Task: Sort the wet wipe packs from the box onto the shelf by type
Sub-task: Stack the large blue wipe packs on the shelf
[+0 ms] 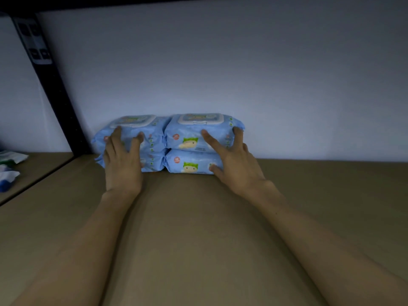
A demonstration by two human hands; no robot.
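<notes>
Four light-blue wet wipe packs sit at the back edge of the brown shelf (198,217), against the white wall (220,62), as two stacks of two touching side by side, near the black upright post (55,89) at the shelf's left rear corner. The left hand (122,160) lies flat with spread, straight fingers on the front of the left stack (132,138), covering most of both packs. The right hand (234,160) presses the right stack (194,140) the same way, fingers straight, its outer fingers reaching round the top pack's right end (no curled grip is plain to see). Each pack is a soft pillow-like wrapper with a white flip lid on top, a green-capped cartoon figure and a small red round badge on the front.
</notes>
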